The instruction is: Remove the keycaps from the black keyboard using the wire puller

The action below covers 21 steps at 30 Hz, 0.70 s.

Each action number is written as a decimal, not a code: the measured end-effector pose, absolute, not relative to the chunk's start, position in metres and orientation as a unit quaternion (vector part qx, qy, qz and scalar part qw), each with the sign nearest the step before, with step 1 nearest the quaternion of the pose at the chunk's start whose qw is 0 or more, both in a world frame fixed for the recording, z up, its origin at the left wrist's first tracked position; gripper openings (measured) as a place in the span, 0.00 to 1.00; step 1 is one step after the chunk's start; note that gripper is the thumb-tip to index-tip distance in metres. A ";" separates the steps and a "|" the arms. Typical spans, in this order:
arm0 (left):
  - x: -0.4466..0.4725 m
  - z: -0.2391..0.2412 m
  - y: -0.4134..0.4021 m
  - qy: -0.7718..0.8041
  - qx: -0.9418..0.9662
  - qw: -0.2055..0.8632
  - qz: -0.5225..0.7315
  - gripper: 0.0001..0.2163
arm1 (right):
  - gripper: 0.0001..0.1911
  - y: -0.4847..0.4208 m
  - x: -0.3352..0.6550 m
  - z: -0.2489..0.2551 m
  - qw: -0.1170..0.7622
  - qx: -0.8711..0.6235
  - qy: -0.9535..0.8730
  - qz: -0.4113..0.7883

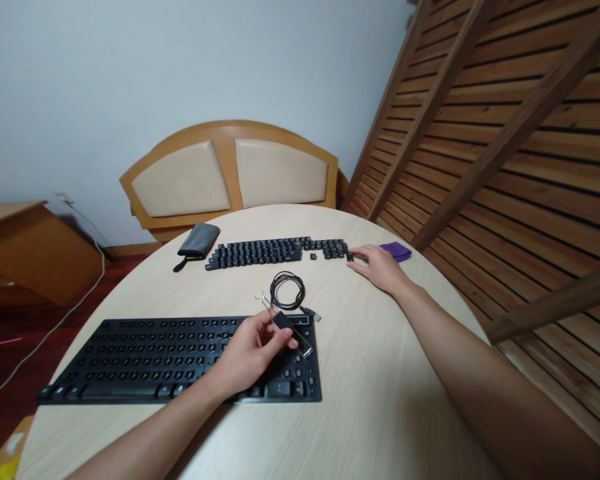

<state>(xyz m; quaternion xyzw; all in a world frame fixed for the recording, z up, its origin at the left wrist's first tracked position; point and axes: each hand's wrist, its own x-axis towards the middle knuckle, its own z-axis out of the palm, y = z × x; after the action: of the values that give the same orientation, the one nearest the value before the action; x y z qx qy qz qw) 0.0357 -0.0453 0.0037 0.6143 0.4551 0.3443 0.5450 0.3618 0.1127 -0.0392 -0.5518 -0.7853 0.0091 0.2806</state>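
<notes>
A black keyboard base (145, 360) with its keycaps removed lies near me on the round table (380, 400). My left hand (253, 350) hovers over its right end, fingers closed on a long black keycap (283, 321). Rows of loose black keycaps (275, 252) are laid out at the far side. My right hand (377, 267) reaches to the right end of those rows, fingertips pinching a small keycap (351, 257).
A coiled black cable (287, 293) and a wire keycap puller (263, 300) lie between keyboard and keycaps. A grey pouch (197, 241) sits far left, a purple cloth (396, 251) far right. A wooden headboard (230, 173) and slatted frame (505, 133) stand behind.
</notes>
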 end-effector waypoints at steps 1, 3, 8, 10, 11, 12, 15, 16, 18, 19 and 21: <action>0.035 0.003 -0.046 0.455 0.615 0.544 0.344 0.13 | 0.18 0.113 0.362 -0.039 0.281 -0.551 -0.786 0.009; 0.035 0.002 -0.046 0.457 0.619 0.540 0.342 0.13 | 0.18 0.112 0.361 -0.039 0.281 -0.547 -0.788 0.012; 0.034 0.001 -0.047 0.463 0.633 0.526 0.328 0.12 | 0.18 0.110 0.359 -0.037 0.277 -0.545 -0.791 0.016; 0.034 0.001 -0.047 0.463 0.635 0.526 0.326 0.12 | 0.18 0.109 0.358 -0.037 0.275 -0.544 -0.793 0.018; 0.034 0.002 -0.047 0.462 0.634 0.526 0.327 0.13 | 0.18 0.109 0.358 -0.036 0.273 -0.543 -0.793 0.020; 0.034 0.002 -0.047 0.461 0.634 0.527 0.328 0.13 | 0.18 0.109 0.357 -0.036 0.272 -0.542 -0.795 0.021; 0.035 0.002 -0.047 0.459 0.631 0.531 0.331 0.13 | 0.18 0.109 0.357 -0.036 0.271 -0.542 -0.796 0.019; 0.035 0.002 -0.047 0.459 0.630 0.532 0.331 0.13 | 0.18 0.109 0.357 -0.036 0.271 -0.542 -0.795 0.018; 0.035 0.002 -0.047 0.458 0.631 0.532 0.330 0.13 | 0.19 0.109 0.357 -0.036 0.271 -0.544 -0.794 0.019; 0.035 0.003 -0.048 0.458 0.632 0.530 0.330 0.13 | 0.19 0.109 0.357 -0.036 0.271 -0.544 -0.794 0.020; 0.035 0.004 -0.048 0.457 0.636 0.526 0.331 0.12 | 0.20 0.109 0.358 -0.036 0.270 -0.543 -0.795 0.021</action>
<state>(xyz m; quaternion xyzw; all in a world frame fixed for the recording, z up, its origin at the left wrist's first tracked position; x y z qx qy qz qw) 0.0350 -0.0478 0.0036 0.6362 0.4575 0.3309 0.5258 0.3575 0.1090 -0.0358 -0.5428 -0.7948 0.0209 0.2704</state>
